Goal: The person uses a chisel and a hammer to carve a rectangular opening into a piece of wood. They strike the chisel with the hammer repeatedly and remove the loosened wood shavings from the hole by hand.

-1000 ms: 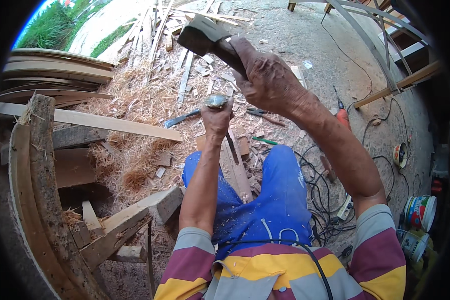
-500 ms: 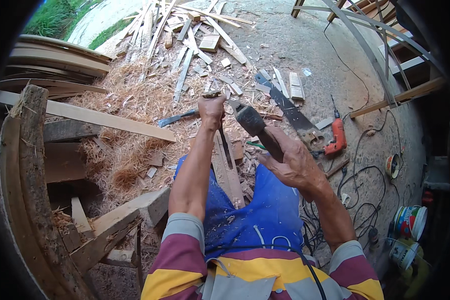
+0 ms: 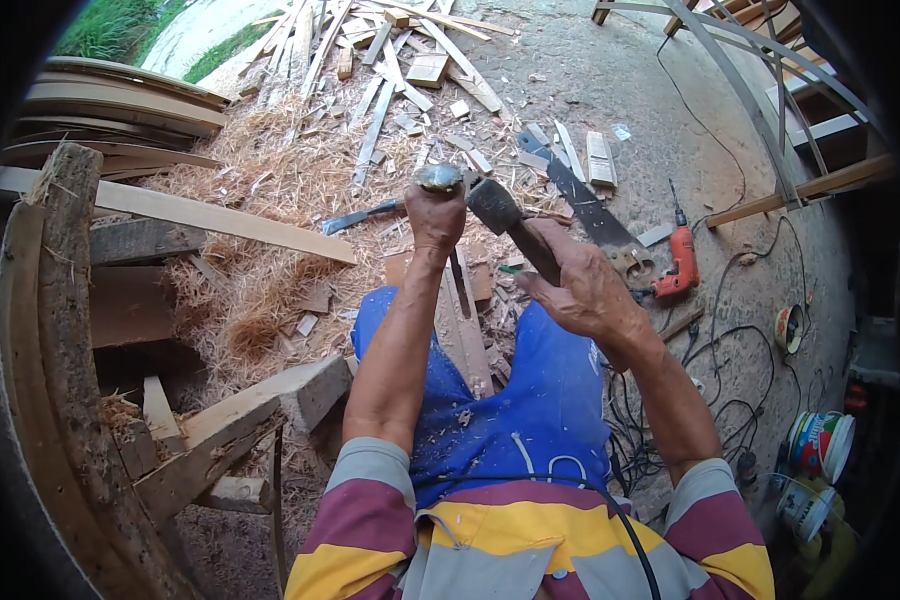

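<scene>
My left hand [image 3: 436, 222] is closed in a fist round an upright chisel, whose worn pale handle end [image 3: 438, 178] pokes out above the fist. Below that fist a dark narrow strip [image 3: 460, 285] runs down to a long piece of wood [image 3: 462, 345] between my knees; whether it is blade or slot I cannot make out. My right hand [image 3: 585, 285] grips a hammer by its dark handle, the blocky dark head [image 3: 493, 206] just right of my left fist. Another chisel [image 3: 362, 216] with a bluish blade lies on the shavings to the left.
A handsaw [image 3: 590, 210] and an orange drill [image 3: 681, 262] lie on the ground at right, among tangled cables [image 3: 740, 400]. Offcuts [image 3: 428, 70] are heaped at the far side. Shavings [image 3: 260, 250] cover the left ground, beside rough timbers [image 3: 65, 300]. Paint buckets [image 3: 820, 445] stand lower right.
My left fist has shifted a little right and nearer, bringing the chisel's handle end into clearer view. The hammer has moved slightly right, still held beside it.
</scene>
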The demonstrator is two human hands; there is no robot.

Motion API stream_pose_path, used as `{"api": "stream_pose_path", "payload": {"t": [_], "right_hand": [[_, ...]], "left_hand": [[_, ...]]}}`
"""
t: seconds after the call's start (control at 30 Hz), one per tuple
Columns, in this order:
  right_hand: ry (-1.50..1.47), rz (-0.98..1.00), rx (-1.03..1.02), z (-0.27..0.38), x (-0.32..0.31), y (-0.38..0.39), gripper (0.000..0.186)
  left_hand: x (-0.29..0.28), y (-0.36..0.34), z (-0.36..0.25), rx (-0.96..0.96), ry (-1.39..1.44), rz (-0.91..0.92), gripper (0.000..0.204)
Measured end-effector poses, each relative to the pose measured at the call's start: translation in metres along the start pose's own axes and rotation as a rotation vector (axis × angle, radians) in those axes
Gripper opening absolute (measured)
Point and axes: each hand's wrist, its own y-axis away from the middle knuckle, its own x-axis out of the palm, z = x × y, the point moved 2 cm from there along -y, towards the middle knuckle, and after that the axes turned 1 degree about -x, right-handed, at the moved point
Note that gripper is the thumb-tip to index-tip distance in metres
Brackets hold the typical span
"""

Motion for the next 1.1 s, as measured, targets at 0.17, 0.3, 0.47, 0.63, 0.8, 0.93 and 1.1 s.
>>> {"api": "stream_pose_path", "payload": {"t": [0.17, 0.3, 0.47, 0.63, 0.8, 0.93, 1.1], "right_hand": [[0.037, -0.137, -0.161, 0.048, -0.039, -0.029, 0.049], [0.051, -0.48, -0.442, 0.088, -0.057, -0.054, 0.044], [0.686, 0.288, -0.067, 0.008, 0.009, -0.066, 0.032], [0.297, 0.112, 0.023, -0.015, 0.001, -0.019, 0.038], [-0.029, -0.007, 0.121, -0.001, 0.011, -0.005, 0.048], [-0.113, -0.199, 0.059, -0.001, 0.005, 0.031, 0.047], [-0.194, -0.117, 0.137, 0.016, 0.007, 0.044, 0.061]], "left_hand": [[0.006, 0.015, -0.013, 0.092, -0.179, -0.09, 0.01], [-0.002, 0.028, -0.015, 0.123, -0.186, -0.123, 0.013], [0.003, 0.033, -0.029, 0.444, -0.616, -0.014, 0.019], [0.006, 0.049, -0.03, 0.136, -0.133, 0.003, 0.01], [0.0, 0.004, -0.017, -0.091, -0.198, -0.017, 0.013], [0.02, 0.103, -0.049, 0.477, -0.807, 0.007, 0.017], [0.0, 0.002, -0.026, -0.126, -0.139, -0.053, 0.022]]}}
